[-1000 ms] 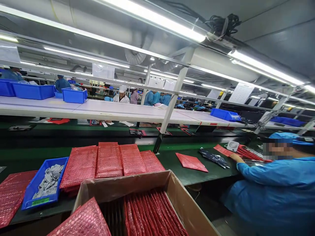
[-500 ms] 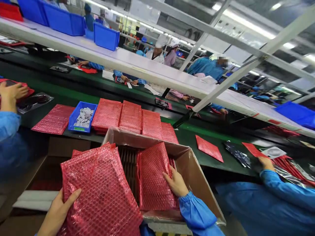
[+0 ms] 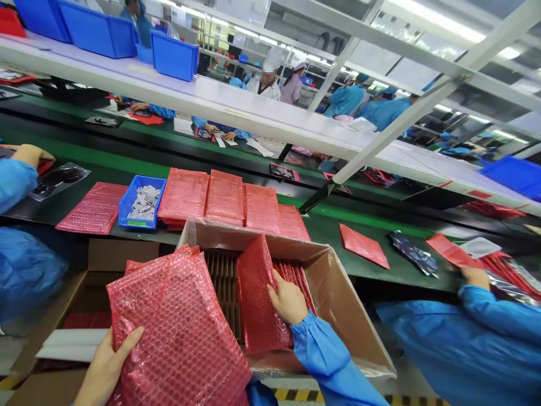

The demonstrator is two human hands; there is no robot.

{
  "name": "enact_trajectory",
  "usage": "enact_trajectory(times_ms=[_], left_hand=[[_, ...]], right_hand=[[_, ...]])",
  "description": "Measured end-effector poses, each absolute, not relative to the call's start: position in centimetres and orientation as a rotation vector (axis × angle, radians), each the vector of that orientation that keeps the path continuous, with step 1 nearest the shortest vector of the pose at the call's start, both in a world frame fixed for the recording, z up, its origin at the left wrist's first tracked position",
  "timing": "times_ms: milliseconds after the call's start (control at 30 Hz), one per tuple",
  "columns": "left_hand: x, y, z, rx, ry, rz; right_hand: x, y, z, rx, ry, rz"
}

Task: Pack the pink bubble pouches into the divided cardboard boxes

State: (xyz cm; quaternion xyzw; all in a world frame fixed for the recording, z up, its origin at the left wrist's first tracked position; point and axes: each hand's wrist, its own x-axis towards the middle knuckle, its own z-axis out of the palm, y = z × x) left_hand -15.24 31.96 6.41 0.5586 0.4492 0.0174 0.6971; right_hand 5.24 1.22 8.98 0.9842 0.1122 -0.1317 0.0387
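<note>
My left hand point(image 3: 107, 361) is closed on a stack of red bubble mailers point(image 3: 177, 321), thumb on top, at the front left of a plastic-lined carton point(image 3: 344, 304). Inside the carton my right hand point(image 3: 289, 299) grips the edge of a red bubble mailer point(image 3: 257, 299), which stands tilted; whether it is one or several I cannot tell. To its right, more red mailers point(image 3: 296, 276) are packed upright in a row. Brown cardboard dividers point(image 3: 222, 276) show on its left. The fingertips of my right hand are partly hidden behind the mailer.
Stacks of red mailers point(image 3: 226, 197) and a blue bin point(image 3: 142, 217) of small pale pieces lie on the green bench behind the carton. A slanted metal post point(image 3: 376, 135) rises at right. Co-workers' blue sleeves point(image 3: 492, 307) reach in from both sides. Another open carton point(image 3: 54, 327) stands at left.
My right hand has moved slightly left and up with the mailer, tilting it and exposing the row of mailers on its right. My left hand keeps its stack. The view has shifted a little.
</note>
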Motion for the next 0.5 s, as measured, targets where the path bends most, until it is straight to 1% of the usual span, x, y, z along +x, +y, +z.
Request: enact_trajectory(times_ms=[100,200,333,500], left_hand=[[-15.4,32.0,5.8,1.238,0.979,0.051],[-15.4,31.9,5.7,1.233,0.974,0.072],[-15.3,31.6,6.7,1.243,0.997,0.041],[-15.1,31.8,7.2,1.254,1.002,0.014]], right_hand=[[4.8,1.7,9.7,2.978,0.359,-0.41],[5.0,3.0,9.1,2.953,0.392,-0.472],[5.8,5.8,5.0,2.959,0.397,-0.511],[6.1,8.2,-1.0,2.927,0.524,-0.672]])
